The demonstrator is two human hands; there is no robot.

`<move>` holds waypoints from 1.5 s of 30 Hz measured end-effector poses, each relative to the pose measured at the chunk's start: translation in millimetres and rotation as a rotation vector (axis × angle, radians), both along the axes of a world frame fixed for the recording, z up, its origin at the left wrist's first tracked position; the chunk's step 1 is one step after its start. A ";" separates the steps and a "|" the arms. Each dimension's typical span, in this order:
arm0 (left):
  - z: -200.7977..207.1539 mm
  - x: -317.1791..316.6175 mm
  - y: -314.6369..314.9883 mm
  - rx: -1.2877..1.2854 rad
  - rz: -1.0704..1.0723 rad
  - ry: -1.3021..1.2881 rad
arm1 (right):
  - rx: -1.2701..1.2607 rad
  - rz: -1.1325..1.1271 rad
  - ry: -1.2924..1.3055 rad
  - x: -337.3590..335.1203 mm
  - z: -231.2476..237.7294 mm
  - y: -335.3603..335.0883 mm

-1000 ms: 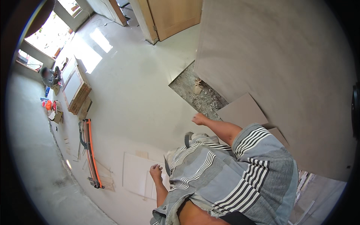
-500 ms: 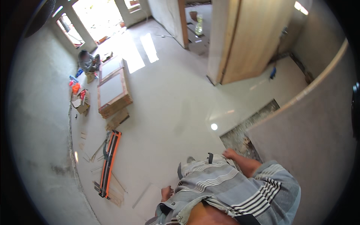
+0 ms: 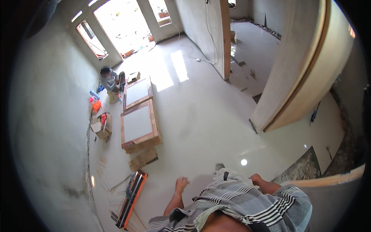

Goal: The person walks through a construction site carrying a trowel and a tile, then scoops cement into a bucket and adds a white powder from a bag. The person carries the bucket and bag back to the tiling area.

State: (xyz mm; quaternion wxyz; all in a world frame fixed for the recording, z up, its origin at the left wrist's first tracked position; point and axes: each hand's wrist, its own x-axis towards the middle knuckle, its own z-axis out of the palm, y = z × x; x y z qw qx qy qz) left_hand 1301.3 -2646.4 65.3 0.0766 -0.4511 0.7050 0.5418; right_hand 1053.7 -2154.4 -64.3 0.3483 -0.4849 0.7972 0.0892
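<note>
My left hand [image 3: 181,184] hangs over the pale tiled floor [image 3: 201,127], its fingers loosely apart and nothing in them. Beside the hem of my grey striped shirt [image 3: 232,193] is my right hand [image 3: 255,179]; its fingers are mostly hidden, and I cannot tell whether it holds anything. An orange and black tile cutter [image 3: 131,199] lies on the floor left of my left hand, with thin strips around it. Farther off stand two low stacks of cardboard boxes [image 3: 142,145] topped with pale grey tiles [image 3: 137,121].
Another person [image 3: 111,80] sits low by the left wall, near an open cardboard box [image 3: 102,127] and an orange bag [image 3: 96,106]. A wooden door [image 3: 305,77] stands ajar at right. Near it, an untiled rough patch [image 3: 305,166] borders a partition edge [image 3: 328,178].
My view has shifted, so the room's things sit lower and mostly farther right. My left hand has swung forward from my side, while my right hand stays beside the shirt.
</note>
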 end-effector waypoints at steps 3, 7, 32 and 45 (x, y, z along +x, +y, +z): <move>1.1 -38.4 -41.5 0.203 0.223 -0.048 | 0.090 -0.298 -0.126 -123.1 30.3 -128.9; -10.3 -63.7 -89.1 0.230 0.598 0.063 | -0.481 -0.397 -0.014 -272.2 77.2 -297.3; -1.2 -801.3 -767.2 -0.124 0.223 0.062 | 0.176 -1.135 -0.341 -772.3 18.6 -734.4; -70.6 -859.6 -940.9 -0.520 -0.728 -0.298 | -0.566 -0.837 -0.325 -1215.7 102.3 -1332.3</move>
